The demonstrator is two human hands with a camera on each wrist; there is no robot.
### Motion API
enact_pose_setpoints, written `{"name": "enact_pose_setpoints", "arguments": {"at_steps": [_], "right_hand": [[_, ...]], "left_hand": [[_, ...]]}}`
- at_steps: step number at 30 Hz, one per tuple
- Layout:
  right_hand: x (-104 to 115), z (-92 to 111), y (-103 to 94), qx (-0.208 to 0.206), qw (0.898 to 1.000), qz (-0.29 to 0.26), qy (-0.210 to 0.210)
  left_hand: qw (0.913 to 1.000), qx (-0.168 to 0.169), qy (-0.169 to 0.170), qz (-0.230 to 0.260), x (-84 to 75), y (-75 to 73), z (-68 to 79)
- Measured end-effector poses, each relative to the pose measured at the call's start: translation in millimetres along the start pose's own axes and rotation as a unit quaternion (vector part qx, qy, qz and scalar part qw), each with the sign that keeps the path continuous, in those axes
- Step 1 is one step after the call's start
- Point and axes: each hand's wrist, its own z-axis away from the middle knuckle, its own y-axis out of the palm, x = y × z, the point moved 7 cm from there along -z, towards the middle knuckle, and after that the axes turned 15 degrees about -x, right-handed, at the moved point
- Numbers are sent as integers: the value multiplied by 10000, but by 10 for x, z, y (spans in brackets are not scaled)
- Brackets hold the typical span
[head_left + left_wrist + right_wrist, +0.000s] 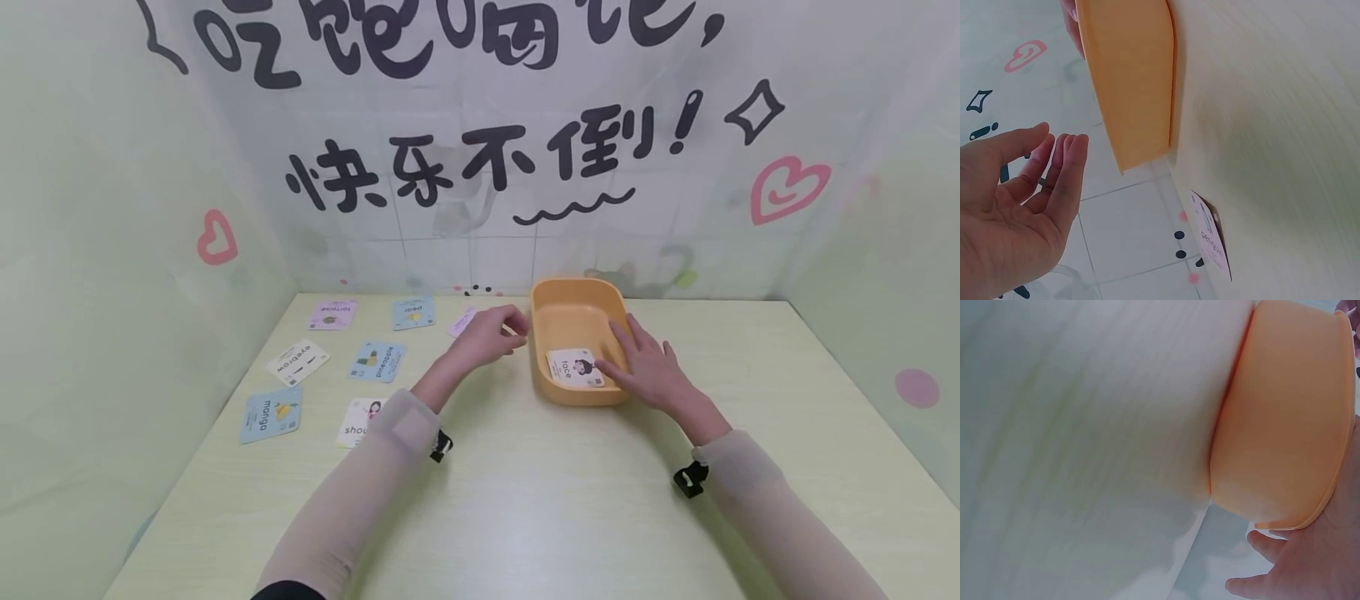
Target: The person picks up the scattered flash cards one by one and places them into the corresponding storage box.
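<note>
An orange plastic box (573, 325) stands toward the back of the table, with a white "face" card (572, 368) lying in its near end. My right hand (654, 367) lies over the box's right rim, thumb reaching inside above the card and the other fingers spread. Just left of the box hovers my left hand (491, 333); in the left wrist view its fingers bend loosely with nothing between them. Partly hidden behind that hand, a purple "penguin" card (1211, 240) lies on the table.
Several picture cards lie at the left: tortoise (333, 315), pear (413, 313), eyebrow (298, 362), pineapple (377, 362) and mango (271, 414). My left sleeve (360, 492) partly covers another white card (358, 421). A printed curtain (465, 258) hangs behind the table.
</note>
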Motion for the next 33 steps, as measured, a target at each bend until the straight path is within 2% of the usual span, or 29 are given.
{"name": "enact_pose_setpoints", "arguments": {"at_steps": [24, 33], "right_hand": [[-5, 10, -12, 97, 9999, 107, 8], [-38, -6, 22, 92, 9999, 93, -23]], "left_hand": [[9987, 55, 247, -439, 106, -331, 220], [9988, 117, 127, -456, 206, -433, 294]]}}
